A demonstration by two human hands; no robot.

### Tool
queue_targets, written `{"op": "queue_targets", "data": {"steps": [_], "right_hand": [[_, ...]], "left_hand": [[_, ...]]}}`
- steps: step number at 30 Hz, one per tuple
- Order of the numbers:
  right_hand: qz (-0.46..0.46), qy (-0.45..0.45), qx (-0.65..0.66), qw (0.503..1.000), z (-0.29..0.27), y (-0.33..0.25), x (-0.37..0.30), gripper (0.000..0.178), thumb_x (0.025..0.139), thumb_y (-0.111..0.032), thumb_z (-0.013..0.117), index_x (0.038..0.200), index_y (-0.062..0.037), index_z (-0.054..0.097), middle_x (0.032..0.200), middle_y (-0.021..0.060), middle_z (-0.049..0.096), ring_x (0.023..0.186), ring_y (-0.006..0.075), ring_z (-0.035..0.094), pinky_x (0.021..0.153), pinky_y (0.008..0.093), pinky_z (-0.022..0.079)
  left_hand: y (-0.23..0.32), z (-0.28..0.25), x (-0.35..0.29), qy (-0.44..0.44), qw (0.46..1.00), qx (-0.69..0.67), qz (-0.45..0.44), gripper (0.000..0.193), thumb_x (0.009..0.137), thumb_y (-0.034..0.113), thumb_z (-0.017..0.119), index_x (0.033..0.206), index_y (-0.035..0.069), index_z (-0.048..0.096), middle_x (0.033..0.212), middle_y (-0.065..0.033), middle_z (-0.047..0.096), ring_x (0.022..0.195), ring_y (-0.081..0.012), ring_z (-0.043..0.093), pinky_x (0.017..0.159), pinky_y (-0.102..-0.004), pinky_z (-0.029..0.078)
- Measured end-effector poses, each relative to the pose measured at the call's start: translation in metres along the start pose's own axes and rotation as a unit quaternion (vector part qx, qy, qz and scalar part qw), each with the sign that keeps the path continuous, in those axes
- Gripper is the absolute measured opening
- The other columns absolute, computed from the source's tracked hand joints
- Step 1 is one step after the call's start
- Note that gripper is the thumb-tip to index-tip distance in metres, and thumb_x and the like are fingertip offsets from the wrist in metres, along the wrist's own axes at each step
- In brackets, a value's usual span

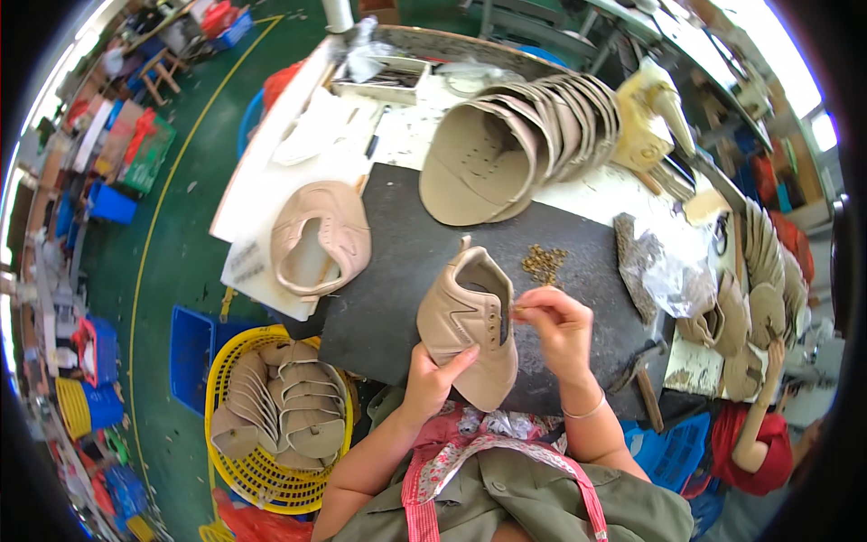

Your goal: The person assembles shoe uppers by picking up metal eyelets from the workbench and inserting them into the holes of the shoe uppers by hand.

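A beige shoe upper (449, 331) with a zigzag line on its side is held up over the black mat (397, 235). My left hand (433, 379) grips it low on the side, thumb across the front. A row of lace holes runs beside its opening. My right hand (557, 330) is closed in a pinch right by those holes; what sits between the fingertips is too small to make out. Beyond it, a small heap of brass-coloured eyelets (544, 265) lies on the mat. Another beige upper (322, 237) stands at the mat's left edge.
Stacked beige uppers (479, 163) lie at the back, beside a yellowish container (646, 117). A hammer (647, 393) and plastic bag (679, 275) are at the right. A yellow basket (217, 434) of uppers stands at left. A co-worker in red (754, 438) sits at right.
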State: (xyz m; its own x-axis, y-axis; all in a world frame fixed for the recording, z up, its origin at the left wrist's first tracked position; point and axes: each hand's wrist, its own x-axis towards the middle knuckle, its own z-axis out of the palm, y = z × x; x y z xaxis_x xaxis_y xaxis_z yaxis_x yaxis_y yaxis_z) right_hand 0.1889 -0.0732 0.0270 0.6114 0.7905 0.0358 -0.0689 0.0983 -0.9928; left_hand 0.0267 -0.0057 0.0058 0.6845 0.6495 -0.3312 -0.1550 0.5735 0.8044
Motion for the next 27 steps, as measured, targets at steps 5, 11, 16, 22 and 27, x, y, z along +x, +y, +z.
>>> {"op": "queue_targets", "data": {"steps": [5, 11, 16, 22, 27], "right_hand": [[-0.081, -0.009, -0.091, 0.993, 0.011, 0.009, 0.002, 0.011, 0.072, 0.009, 0.061, 0.081, 0.0024, 0.063, 0.086, 0.0087, 0.063, 0.078, 0.0147, 0.060, 0.069, 0.0239, 0.049], [0.073, -0.051, 0.020, 0.996, 0.008, 0.000, -0.002, 0.008, 0.076, 0.005, 0.064, 0.083, 0.0037, 0.061, 0.089, 0.0076, 0.063, 0.081, 0.0104, 0.059, 0.074, 0.0236, 0.050], [0.154, -0.025, 0.193, 0.969, 0.006, 0.011, -0.007, 0.023, 0.075, 0.008, 0.064, 0.087, -0.0027, 0.047, 0.086, 0.0083, 0.058, 0.081, 0.0105, 0.057, 0.072, 0.0229, 0.048], [0.016, -0.067, -0.013, 0.998, 0.011, -0.002, -0.002, 0.017, 0.076, 0.005, 0.061, 0.090, 0.0008, 0.053, 0.082, 0.0036, 0.057, 0.073, 0.0087, 0.055, 0.063, 0.0222, 0.046], [-0.052, -0.094, -0.173, 0.979, 0.016, 0.005, -0.003, 0.009, 0.075, 0.008, 0.059, 0.082, 0.0017, 0.057, 0.083, 0.0046, 0.057, 0.073, 0.0097, 0.054, 0.065, 0.0224, 0.047]], "left_hand": [[-0.004, 0.002, -0.003, 0.004, 0.999, 0.042, 0.033, 0.023, 0.080, 0.004, 0.062, 0.101, -0.004, 0.059, 0.095, -0.0076, 0.063, 0.084, -0.0122, 0.059, 0.076, -0.0251, 0.046], [-0.005, 0.002, -0.010, 0.005, 0.997, 0.063, 0.042, 0.025, 0.078, 0.000, 0.061, 0.102, -0.005, 0.059, 0.097, -0.0090, 0.063, 0.086, -0.0128, 0.059, 0.077, -0.0259, 0.046], [-0.007, 0.006, -0.008, 0.009, 0.993, 0.097, 0.060, 0.026, 0.077, -0.002, 0.061, 0.103, -0.007, 0.058, 0.098, -0.0109, 0.062, 0.088, -0.0152, 0.059, 0.079, -0.0267, 0.046], [0.002, 0.005, -0.005, 0.001, 0.992, 0.116, 0.054, 0.031, 0.075, -0.001, 0.062, 0.105, -0.007, 0.057, 0.101, -0.0124, 0.061, 0.091, -0.0162, 0.059, 0.081, -0.0278, 0.045], [-0.005, -0.015, -0.013, -0.009, 0.984, 0.169, 0.063, 0.030, 0.077, 0.005, 0.064, 0.105, -0.003, 0.058, 0.102, -0.0090, 0.062, 0.091, -0.0135, 0.059, 0.081, -0.0279, 0.047]]}}
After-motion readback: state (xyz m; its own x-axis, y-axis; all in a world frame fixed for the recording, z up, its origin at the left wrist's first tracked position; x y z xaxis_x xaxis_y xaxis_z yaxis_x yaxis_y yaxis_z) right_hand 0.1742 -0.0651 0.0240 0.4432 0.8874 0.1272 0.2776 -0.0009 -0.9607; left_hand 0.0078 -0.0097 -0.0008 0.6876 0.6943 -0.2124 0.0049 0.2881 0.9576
